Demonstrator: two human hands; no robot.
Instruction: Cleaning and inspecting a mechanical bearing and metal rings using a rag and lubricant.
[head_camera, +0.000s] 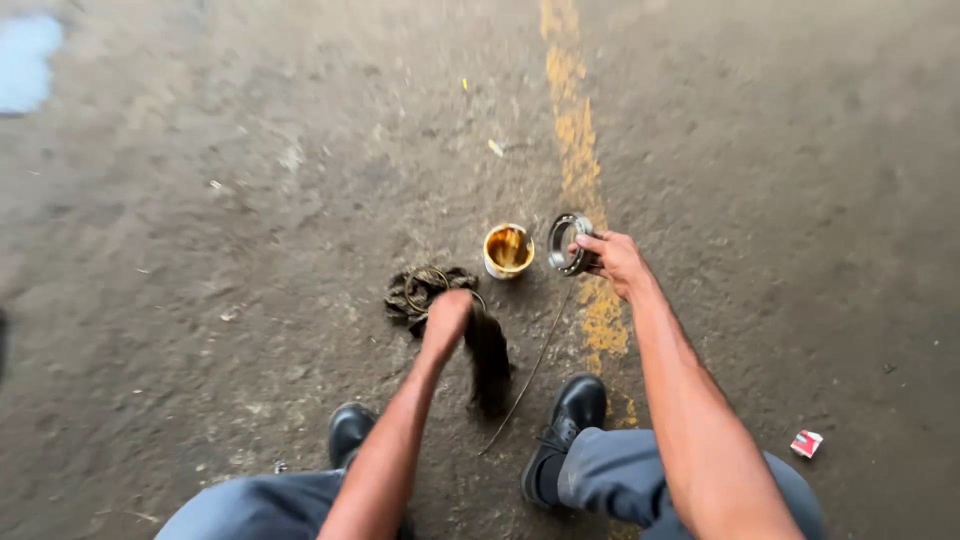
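My right hand (615, 258) grips a metal bearing ring (568, 243) upright, just right of a small grease-smeared tub (508, 250). My left hand (447, 315) is closed on a dark rag (488, 358). A small red-and-white packet (806, 443) lies well off to my right.

**Floor and Loose Items Around the Work Spot**

A rough, stained concrete floor (240, 200) is seen across the whole view. A worn yellow painted line (578, 150) is laid along it from the far edge toward the near edge, right of centre. A small round tin (508, 250) with a brownish, shiny inside is set upright just left of that line. A thin wire or stick (530, 370) is stretched on the floor from beside the line toward the near edge. A small red-and-white packet (806, 443) is left near the right near corner. A pale bluish patch (28, 60) is seen at the far left corner. Small light scraps (495, 147) are scattered over the far half.
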